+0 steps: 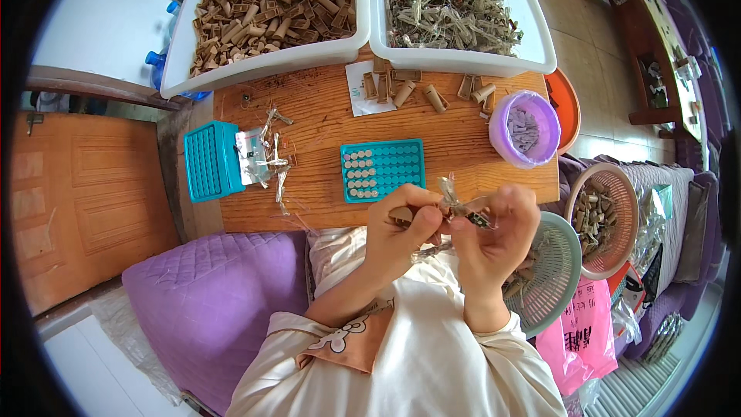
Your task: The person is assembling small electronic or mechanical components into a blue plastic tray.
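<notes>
Above my lap, at the table's front edge, both hands work close together. My left hand is closed on a brown plastic casing, its thumb and forefinger meeting near the right hand. In my right hand is a bundle of clear wires with a small dark circuit board, pinched by the thumb. The upper end of the wire bundle sticks up between the hands. Just beyond them lies a teal tray, its left columns filled with small round whitish pieces.
Two white bins stand at the back: brown casings and clear wire bundles. Loose casings lie before them. Stacked teal trays and wires sit left. A purple tub and baskets are at right.
</notes>
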`<state>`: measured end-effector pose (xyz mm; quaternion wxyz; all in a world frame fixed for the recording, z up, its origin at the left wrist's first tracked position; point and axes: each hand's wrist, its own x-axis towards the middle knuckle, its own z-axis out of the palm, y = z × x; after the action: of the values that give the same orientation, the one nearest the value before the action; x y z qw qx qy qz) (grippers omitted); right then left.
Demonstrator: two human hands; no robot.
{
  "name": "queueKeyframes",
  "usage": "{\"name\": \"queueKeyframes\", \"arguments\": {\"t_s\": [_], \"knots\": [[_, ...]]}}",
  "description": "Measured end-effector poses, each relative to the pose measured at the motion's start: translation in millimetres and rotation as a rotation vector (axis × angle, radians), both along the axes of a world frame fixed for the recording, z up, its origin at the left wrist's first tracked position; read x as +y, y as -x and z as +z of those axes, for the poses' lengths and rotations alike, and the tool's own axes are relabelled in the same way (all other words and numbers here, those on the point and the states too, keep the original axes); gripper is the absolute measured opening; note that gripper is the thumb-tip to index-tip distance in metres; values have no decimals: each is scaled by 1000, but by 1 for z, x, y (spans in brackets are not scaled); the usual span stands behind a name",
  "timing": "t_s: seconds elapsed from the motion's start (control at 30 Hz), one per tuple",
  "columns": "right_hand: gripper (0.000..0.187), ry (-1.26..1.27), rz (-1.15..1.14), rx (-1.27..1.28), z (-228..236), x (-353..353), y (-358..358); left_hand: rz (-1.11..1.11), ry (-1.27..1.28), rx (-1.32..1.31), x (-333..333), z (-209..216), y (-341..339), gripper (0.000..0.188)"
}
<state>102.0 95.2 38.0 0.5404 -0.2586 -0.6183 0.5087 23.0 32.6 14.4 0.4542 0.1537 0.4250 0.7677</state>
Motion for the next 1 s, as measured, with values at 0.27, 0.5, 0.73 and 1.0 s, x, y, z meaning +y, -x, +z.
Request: {"name": "queueKeyframes", "arguments": {"t_s": [0.27,0.5,0.73,1.0], "knots": [[29,-21,308,-276,14,21,-4,213,-50,860,0,-4,14,23],[21,-141,282,-314,7,19,-6,237,-2,890,-5,-8,17,24],[22,-288,421,-231,9,19,-8,323,-50,840,-7,6,21,31],[24,-312,383,-162,5,20,-5,223,-84,863,-7,4,22,27]]}}
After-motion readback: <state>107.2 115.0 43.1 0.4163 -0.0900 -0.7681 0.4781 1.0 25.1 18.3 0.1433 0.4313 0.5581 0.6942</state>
